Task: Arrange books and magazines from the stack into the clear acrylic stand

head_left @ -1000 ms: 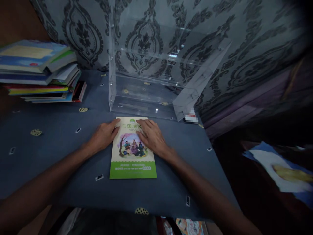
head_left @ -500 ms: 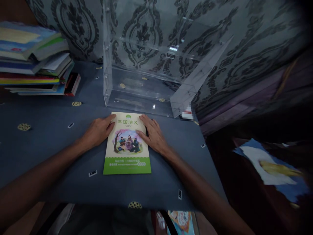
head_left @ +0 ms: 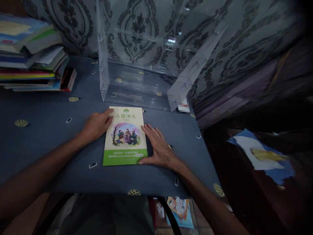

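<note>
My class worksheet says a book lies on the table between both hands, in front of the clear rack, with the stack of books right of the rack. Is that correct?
No: the stack of books stands left of the clear rack, as the head view shows. The rest holds: the book lies on the table between the left hand and right hand.

Book point(head_left: 126, 135) cream, green-banded; tablecloth point(head_left: 56, 163) dark blue-grey, yellow-spotted; wallpaper point(head_left: 138, 29) grey, dark medallions.
</note>
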Available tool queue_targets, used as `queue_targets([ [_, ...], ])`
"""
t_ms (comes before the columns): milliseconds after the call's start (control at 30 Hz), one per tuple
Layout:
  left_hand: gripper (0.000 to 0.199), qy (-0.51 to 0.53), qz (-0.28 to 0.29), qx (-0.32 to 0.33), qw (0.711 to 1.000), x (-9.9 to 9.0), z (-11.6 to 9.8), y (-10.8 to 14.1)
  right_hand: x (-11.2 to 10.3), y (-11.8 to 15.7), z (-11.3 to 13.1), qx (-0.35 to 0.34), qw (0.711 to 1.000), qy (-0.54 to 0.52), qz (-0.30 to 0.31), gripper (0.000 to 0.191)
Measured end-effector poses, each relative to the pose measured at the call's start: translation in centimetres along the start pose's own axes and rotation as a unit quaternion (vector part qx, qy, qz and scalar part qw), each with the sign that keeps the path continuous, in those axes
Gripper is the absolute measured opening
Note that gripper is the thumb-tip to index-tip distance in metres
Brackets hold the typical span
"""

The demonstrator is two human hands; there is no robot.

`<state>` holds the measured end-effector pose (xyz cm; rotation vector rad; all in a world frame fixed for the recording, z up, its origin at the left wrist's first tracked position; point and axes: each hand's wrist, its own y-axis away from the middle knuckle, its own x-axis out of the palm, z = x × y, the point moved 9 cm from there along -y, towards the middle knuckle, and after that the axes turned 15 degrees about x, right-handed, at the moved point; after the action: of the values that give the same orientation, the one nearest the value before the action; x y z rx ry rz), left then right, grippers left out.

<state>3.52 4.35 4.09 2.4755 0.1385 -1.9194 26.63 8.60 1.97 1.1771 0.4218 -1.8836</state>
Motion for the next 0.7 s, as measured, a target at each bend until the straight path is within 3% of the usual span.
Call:
queue_targets([
  [233,0.046,-0.021,-0.009,0.0,1.0,-0.4,-0.7,0.4,-0.2,0.2,0.3,-0.01,1.0,-0.015,-0.001,0.117],
  [467,0.038,-0.1,-0.052,0.055,0.992,-1.5,-2.2,0.5,-0.5,-1.7,0.0,0.012,0.999,-0.041,-0.011,0.105],
  [700,0.038,-0.002,-0.153,0.1,0.983,-1.3,-1.2,0.6,-1.5,-5.7,-0.2,0.042,0.997,-0.044,-0.051,0.096],
])
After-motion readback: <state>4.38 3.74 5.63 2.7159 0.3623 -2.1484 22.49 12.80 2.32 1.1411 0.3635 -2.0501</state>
